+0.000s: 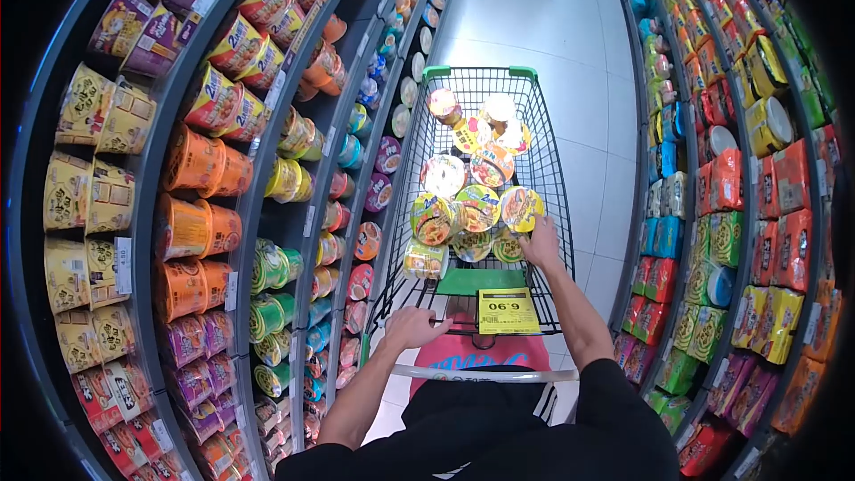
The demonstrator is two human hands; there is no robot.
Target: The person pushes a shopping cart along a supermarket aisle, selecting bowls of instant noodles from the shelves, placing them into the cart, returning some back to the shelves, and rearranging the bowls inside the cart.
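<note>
A shopping cart [550,156] with dark wire sides and green corners stands in front of me. Several instant noodle cups and bowls lie in its basket, some tilted on their sides. My right hand [541,245] reaches over the cart's right side, its fingers at the edge of a yellow instant noodle cup [521,209]; the grip is partly hidden. Over the left rear of the cart, my left hand [417,328] has its fingers stretched inward with nothing in them. A yellow price card [508,312] reading 6.90 is near the cart handle [499,377].
Shelves of noodle cups and bowls [200,160] line the left side closely. On the right, shelves hold bagged noodles [793,178] in several colours. The tiled aisle floor [570,27] runs ahead between them.
</note>
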